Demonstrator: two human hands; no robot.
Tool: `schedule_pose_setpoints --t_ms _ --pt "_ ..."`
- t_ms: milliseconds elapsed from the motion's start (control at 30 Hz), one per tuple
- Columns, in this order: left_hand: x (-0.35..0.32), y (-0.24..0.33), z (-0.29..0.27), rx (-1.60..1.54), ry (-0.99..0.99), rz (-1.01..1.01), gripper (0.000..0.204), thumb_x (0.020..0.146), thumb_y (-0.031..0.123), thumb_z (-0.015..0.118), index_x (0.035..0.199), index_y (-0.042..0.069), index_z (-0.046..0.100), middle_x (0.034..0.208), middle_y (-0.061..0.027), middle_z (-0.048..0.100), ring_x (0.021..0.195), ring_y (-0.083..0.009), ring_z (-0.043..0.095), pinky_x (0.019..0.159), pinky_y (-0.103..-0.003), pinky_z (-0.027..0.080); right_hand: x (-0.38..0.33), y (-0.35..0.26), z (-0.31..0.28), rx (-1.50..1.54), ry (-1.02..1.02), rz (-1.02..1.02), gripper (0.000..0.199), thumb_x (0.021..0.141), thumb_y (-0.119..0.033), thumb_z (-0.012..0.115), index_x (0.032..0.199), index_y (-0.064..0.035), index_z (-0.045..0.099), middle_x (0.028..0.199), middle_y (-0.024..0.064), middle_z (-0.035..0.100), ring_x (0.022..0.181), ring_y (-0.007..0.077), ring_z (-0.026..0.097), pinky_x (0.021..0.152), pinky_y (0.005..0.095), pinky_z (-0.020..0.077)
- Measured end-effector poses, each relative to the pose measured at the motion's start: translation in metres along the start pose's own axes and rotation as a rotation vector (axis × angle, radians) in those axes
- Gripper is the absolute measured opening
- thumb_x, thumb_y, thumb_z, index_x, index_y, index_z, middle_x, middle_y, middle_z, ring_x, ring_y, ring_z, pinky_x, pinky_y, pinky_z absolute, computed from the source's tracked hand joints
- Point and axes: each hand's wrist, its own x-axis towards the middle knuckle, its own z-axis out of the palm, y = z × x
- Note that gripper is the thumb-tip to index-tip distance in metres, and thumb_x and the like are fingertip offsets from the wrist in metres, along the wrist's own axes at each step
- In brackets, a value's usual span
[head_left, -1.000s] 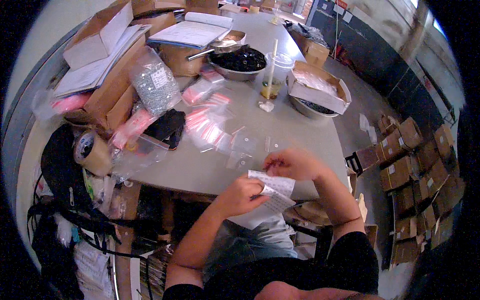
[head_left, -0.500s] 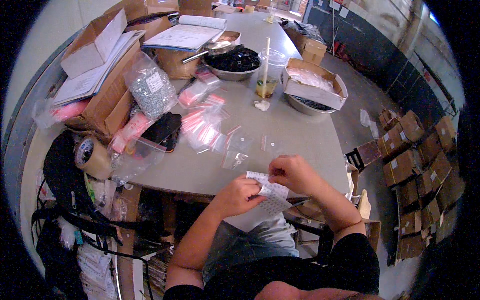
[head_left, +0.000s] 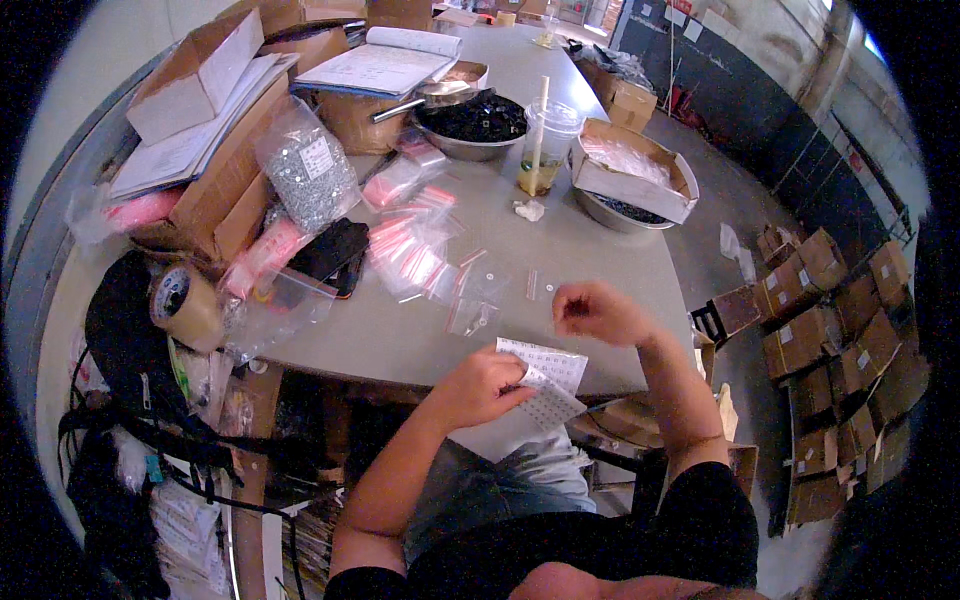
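My left hand (head_left: 478, 388) grips a bent white sheet of small printed labels (head_left: 556, 368) at the table's front edge, thumb on top. Beyond and to the right of that sheet, my right hand (head_left: 603, 312) is raised over the table with its fingers curled together. Whatever its fingertips may hold is too small to make out. Nearest to it lies a small clear zip bag (head_left: 541, 286) with a tiny round piece in it. Left of that are clear zip bags (head_left: 474, 316) with small metal parts, beside a fanned pile of red-edged zip bags (head_left: 412, 245).
A big bag of metal pieces (head_left: 312, 170), a black pouch (head_left: 332, 250) and a tape roll (head_left: 187, 305) crowd the left. Farther back stand a bowl of black parts (head_left: 472, 125), a plastic drink cup (head_left: 545, 150) and an open carton (head_left: 640, 175). Cardboard boxes (head_left: 830, 350) stack at right.
My right hand has come away from the label sheet, moving slightly up and right. More of the sheet's printed face shows. My left hand keeps its grip.
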Motion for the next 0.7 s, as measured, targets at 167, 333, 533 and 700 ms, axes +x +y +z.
schedule_pose_setpoints --t_ms 167,333,533,700 --pt "0.0 -0.002 0.0 -0.018 0.013 0.001 0.033 0.079 0.02 0.068 0.063 0.002 0.046 0.069 -0.0137 0.054 0.07 -0.0336 0.056 0.072 -0.042 0.044 0.041 0.037 -0.032 -0.23 0.135 0.095 0.015 0.078 -0.006 0.068 0.088 -0.0033 0.058 0.083 0.0076 0.064 0.078 0.0199 0.059 0.073 0.0347 0.0481" --pt "0.001 0.004 -0.005 0.001 0.004 -0.005 0.031 0.079 0.021 0.068 0.065 0.002 0.047 0.072 -0.0133 0.055 0.072 -0.0335 0.056 0.074 -0.042 0.045 0.061 0.041 -0.018 -0.546 0.192 0.0 0.032 0.071 -0.011 0.073 0.099 -0.0046 0.057 0.09 0.0114 0.063 0.082 0.0242 0.06 0.074 0.0365 0.0485" --pt "0.0 0.004 -0.006 -0.008 -0.025 -0.01 0.029 0.081 0.021 0.066 0.068 0.001 0.049 0.073 -0.0133 0.055 0.074 -0.0333 0.056 0.075 -0.041 0.044 0.074 0.028 -0.03 -0.7 0.149 0.151 0.034 0.073 -0.014 0.07 0.103 -0.0056 0.056 0.095 0.0145 0.064 0.088 0.03 0.062 0.075 0.0415 0.0491" --pt "-0.002 0.001 -0.004 -0.004 -0.024 -0.002 0.028 0.081 0.021 0.065 0.069 0.001 0.05 0.072 -0.0133 0.054 0.073 -0.0338 0.056 0.075 -0.041 0.044 0.102 0.011 -0.003 -0.473 0.061 0.104 0.03 0.077 -0.014 0.067 0.1 -0.0037 0.052 0.087 0.0137 0.061 0.082 0.0274 0.06 0.07 0.0386 0.0471"
